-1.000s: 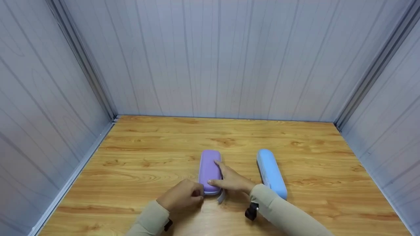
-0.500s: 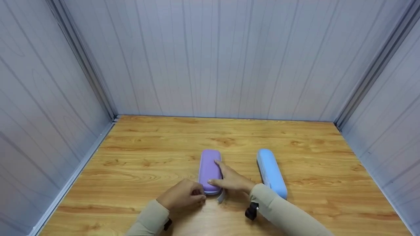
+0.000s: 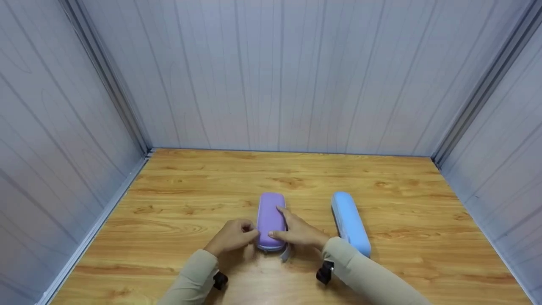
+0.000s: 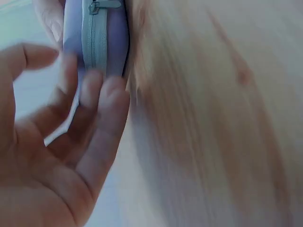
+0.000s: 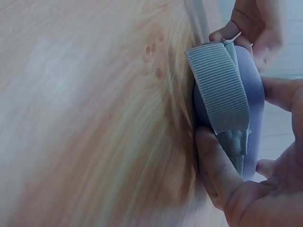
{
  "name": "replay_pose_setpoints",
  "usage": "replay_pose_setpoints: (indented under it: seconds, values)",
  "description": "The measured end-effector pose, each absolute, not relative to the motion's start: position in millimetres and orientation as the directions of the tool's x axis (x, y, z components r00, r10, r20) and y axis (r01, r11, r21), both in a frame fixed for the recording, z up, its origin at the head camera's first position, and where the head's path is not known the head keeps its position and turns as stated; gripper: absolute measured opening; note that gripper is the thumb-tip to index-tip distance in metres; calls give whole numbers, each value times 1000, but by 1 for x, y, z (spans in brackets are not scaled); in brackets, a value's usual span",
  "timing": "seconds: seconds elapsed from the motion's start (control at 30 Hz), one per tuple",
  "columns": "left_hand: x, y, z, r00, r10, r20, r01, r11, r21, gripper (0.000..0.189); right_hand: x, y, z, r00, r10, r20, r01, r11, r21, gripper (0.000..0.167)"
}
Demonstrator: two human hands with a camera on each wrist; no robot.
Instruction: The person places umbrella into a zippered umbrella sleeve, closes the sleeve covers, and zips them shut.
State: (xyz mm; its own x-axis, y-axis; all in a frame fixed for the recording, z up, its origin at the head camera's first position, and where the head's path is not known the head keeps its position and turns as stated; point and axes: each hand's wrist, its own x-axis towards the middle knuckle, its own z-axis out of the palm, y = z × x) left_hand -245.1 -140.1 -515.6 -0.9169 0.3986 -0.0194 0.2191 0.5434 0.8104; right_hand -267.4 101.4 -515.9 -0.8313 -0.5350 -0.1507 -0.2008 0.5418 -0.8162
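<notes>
A purple zippered case [image 3: 271, 218] lies on the wooden table in the head view. My right hand [image 3: 298, 231] holds it from the right, thumb and fingers spread over its top and side. The right wrist view shows a grey strap loop [image 5: 220, 87] on that side, with a finger beneath it. My left hand [image 3: 233, 236] is at the case's left side, fingers loosely bent. In the left wrist view, the left fingers are blurred over the lower part of the zipper [image 4: 97, 42]; its metal pull [image 4: 105, 4] stands free above the fingertips.
A light blue case [image 3: 351, 222] lies to the right of the purple one, close to the right sleeve [image 3: 364, 271]. Pale panel walls [image 3: 271, 76] enclose the wooden table [image 3: 190, 182] at the back and both sides.
My left hand has moved up from the near left corner of the purple case to farther along its left side. The right hand and both cases have stayed in place.
</notes>
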Motion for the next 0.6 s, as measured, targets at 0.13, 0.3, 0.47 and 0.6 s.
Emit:
replay_pose_setpoints:
  seconds: [0.13,0.3,0.47,0.6]
  values:
    - [-256,-135,-520,-943,310,-122,15,404,915,25,-267,102,-515,-832,-531,-162,-184,540,-821,95]
    - [-270,-124,-524,-940,234,-249,-207,191,960,53,-267,103,-516,-833,-529,-163,-174,529,-831,95]
    - [-282,-116,-525,-940,188,-284,-261,137,955,68,-268,104,-518,-836,-525,-162,-178,538,-824,96]
    - [-286,-111,-524,-942,181,-283,-254,168,952,72,-268,106,-518,-837,-523,-163,-173,535,-827,95]
